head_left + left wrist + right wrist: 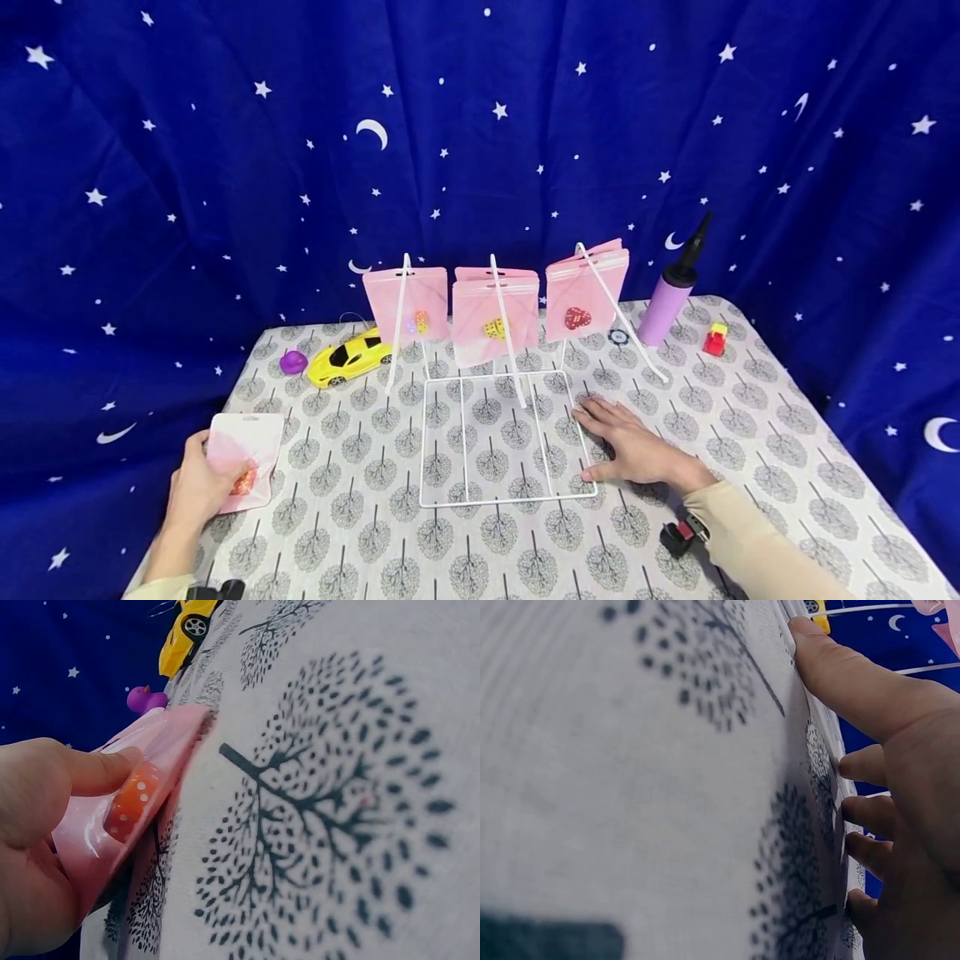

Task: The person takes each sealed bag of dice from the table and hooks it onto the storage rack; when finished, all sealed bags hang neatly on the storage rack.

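Observation:
At the table's left side my left hand (197, 492) pinches a pink zip pouch (243, 446), thumb across its front. Orange dice with white dots (136, 796) show through the pouch's window in the left wrist view. My right hand (633, 446) rests on the tablecloth with spread fingers, thumb and fingertips right at the right side of a white wire rack's base (510, 502). From the rack's three prongs hang more pink pouches: one on the left (382, 304), two overlapping in the middle (468, 321) and others on the right (558, 287).
Behind the rack's left side stand a yellow toy car (352, 358) and a purple rubber duck (293, 362). A purple hand pump (663, 312), a poker chip (618, 337) and a small red and yellow toy (716, 339) are back right. A blue starry curtain (480, 183) closes off the back.

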`<state>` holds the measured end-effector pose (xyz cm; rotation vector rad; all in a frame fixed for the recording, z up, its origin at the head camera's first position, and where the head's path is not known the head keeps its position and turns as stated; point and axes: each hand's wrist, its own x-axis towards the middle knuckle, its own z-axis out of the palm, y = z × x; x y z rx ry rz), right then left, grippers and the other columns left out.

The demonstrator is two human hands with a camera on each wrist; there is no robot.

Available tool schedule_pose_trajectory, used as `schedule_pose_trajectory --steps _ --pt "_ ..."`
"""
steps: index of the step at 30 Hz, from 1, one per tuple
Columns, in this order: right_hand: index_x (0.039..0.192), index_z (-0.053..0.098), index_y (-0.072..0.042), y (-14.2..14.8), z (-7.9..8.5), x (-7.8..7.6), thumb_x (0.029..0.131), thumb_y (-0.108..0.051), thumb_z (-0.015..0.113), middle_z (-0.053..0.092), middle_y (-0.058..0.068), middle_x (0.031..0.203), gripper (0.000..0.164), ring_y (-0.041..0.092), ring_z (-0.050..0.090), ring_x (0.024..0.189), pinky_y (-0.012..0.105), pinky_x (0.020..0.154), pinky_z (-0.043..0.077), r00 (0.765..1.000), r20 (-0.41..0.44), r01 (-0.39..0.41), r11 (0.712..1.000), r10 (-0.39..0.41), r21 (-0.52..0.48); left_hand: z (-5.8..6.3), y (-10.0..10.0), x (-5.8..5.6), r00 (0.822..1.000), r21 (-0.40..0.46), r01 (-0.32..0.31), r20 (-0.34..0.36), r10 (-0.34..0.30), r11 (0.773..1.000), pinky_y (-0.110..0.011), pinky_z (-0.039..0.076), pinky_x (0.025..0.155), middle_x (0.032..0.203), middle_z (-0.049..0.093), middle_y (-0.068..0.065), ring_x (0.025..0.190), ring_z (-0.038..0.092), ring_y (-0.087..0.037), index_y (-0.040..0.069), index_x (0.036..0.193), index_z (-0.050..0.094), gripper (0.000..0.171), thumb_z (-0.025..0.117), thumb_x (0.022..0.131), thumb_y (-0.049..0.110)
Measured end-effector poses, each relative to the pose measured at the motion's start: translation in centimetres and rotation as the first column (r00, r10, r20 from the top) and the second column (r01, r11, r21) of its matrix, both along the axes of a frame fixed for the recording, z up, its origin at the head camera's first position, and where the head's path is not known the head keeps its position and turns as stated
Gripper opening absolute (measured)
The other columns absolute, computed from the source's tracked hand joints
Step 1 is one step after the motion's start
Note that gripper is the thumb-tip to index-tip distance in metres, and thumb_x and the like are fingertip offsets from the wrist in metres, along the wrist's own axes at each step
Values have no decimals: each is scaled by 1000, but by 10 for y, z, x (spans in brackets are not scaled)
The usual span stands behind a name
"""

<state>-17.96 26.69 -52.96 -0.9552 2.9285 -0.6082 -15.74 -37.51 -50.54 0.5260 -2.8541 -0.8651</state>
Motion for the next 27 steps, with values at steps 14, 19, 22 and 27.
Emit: schedule_pose_trajectory --steps 14,19,22,27 --pt "148 38 -3 -1 -1 1 72 -59 75 27 25 156 101 47 23 143 67 114 15 1000 18 11 1000 -11 -7 7 1 12 995 76 -67 -67 72 995 -64 40 88 136 43 -35 111 46 -58 19 155 16 107 85 73 28" --pt "148 38 -3 -1 -1 0 72 -60 75 27 26 156 102 48 24 142 67 114 16 1000 17 6 1000 -6 -3 12 4 16 993 84 -62 -92 70 994 -63 41 87 133 48 -36 110 49 -56 22 155 16 108 86 73 31" --pt "148 38 -3 -1 0 0 72 -58 76 28 26 156 101 48 24 142 68 114 16 1000 12 0 1000 0 -6 18 11 19 991 103 -72 -103 82 992 -62 41 88 132 50 -36 112 50 -55 25 155 16 108 85 73 33" --pt "148 38 -3 -1 1 -1 73 -58 75 28 26 156 101 48 24 142 68 114 16 1000 9 0 1000 0 6 36 29 22 983 108 -69 -162 86 992 -43 47 76 124 62 -27 97 62 -36 32 154 21 103 85 73 36"
